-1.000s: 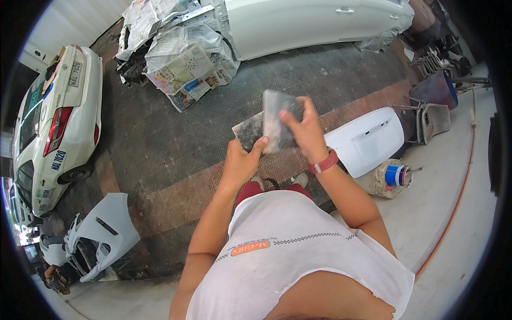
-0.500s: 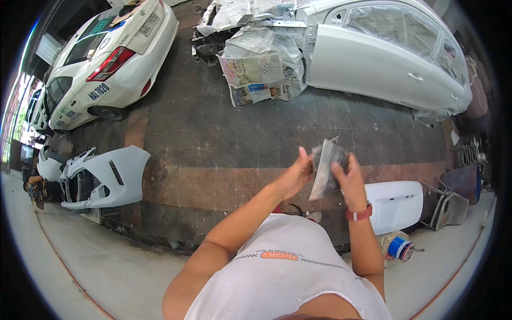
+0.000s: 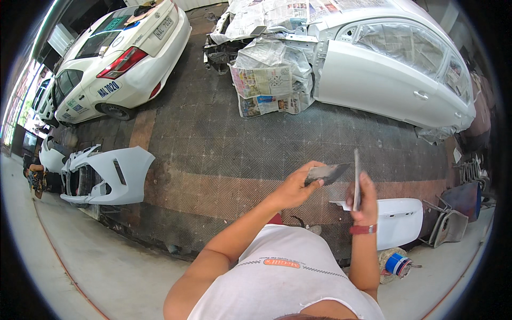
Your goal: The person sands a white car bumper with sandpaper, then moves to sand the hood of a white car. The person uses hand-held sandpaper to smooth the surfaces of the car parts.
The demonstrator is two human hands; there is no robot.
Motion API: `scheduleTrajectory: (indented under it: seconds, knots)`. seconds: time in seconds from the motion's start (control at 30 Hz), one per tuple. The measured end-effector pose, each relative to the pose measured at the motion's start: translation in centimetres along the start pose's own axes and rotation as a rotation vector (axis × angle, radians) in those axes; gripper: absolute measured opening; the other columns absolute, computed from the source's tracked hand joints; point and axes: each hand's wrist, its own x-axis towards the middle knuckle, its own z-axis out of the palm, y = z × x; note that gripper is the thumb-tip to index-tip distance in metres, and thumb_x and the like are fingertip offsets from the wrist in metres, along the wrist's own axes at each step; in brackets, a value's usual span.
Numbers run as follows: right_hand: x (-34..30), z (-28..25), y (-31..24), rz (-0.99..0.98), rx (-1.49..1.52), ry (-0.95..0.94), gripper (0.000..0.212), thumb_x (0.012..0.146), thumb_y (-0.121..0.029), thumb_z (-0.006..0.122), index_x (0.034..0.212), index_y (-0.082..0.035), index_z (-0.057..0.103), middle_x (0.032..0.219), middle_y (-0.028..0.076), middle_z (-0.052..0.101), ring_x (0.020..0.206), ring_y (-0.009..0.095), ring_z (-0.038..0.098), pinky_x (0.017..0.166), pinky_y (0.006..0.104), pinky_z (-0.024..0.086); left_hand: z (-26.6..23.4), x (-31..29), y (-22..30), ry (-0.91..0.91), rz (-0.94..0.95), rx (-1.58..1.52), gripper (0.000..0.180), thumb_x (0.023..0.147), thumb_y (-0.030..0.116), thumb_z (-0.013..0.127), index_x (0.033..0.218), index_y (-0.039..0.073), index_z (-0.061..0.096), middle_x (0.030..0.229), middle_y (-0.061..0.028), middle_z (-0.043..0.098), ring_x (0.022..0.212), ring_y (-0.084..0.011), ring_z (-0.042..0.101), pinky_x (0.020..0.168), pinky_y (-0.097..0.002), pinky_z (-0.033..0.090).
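Observation:
Both my hands are in front of my body, above the tiled floor. My left hand [image 3: 294, 188] pinches a thin, dark grey sheet [image 3: 328, 173], perhaps sandpaper, between thumb and fingers; the sheet points to the right. In my right hand [image 3: 367, 201] is a long, flat, light grey strip [image 3: 357, 169], seen edge-on and standing upright. I cannot make out its exact kind. The sheet's tip comes close to the strip, with a small gap between them. A red band [image 3: 364, 229] circles my right wrist.
A white bumper [image 3: 125, 178] stands at the left, below a white car [image 3: 141, 80]. Ahead, a white car body [image 3: 368, 80] is masked with newspaper [image 3: 266, 88]. At the right are a white panel [image 3: 400, 218], a blue-labelled can [image 3: 397, 264] and a metal chair [image 3: 449, 217].
The dark sheet and the light strip were close together between my hands; they have come apart, the sheet with my left hand and the strip with my right. The view has shifted slightly.

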Motion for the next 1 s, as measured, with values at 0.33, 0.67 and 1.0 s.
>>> scheduleTrajectory:
  seconds: [0.33, 0.67, 1.0]
  knots:
    - [0.7, -0.6, 1.9, -0.348, -0.886, 0.549, 0.042, 0.096, -0.025, 0.076, 0.126, -0.001, 0.058, 0.115, 0.01, 0.068, 0.1, 0.017, 0.064, 0.09, 0.0343, 0.053, 1.7, 0.8, 0.5, 0.031, -0.082, 0.002, 0.036, 0.102, 0.021, 0.071, 0.131, -0.001, 0.068, 0.115, -0.01, 0.077, 0.106, -0.0176, 0.068, 0.095, -0.0361, 0.054]
    - [0.3, 1.0, 2.4, -0.28, -0.896, 0.224, 0.04, 0.095, -0.022, 0.077, 0.123, -0.003, 0.055, 0.104, 0.011, 0.068, 0.095, 0.019, 0.066, 0.088, 0.0362, 0.053, 2.3, 0.5, -0.8, -0.188, -0.302, -0.043, 0.029, 0.1, 0.02, 0.074, 0.119, -0.002, 0.07, 0.101, -0.0106, 0.077, 0.096, -0.0203, 0.071, 0.09, -0.039, 0.055]
    - [0.2, -2.0, -3.1, -0.273, -0.915, 0.683, 0.034, 0.092, -0.017, 0.079, 0.116, 0.003, 0.067, 0.103, 0.014, 0.076, 0.092, 0.019, 0.07, 0.086, 0.0368, 0.056, 0.2, -0.3, -2.0, 0.063, -0.53, -0.397, 0.041, 0.093, 0.01, 0.074, 0.129, -0.005, 0.066, 0.122, -0.0147, 0.073, 0.114, -0.0245, 0.069, 0.101, -0.0388, 0.053]
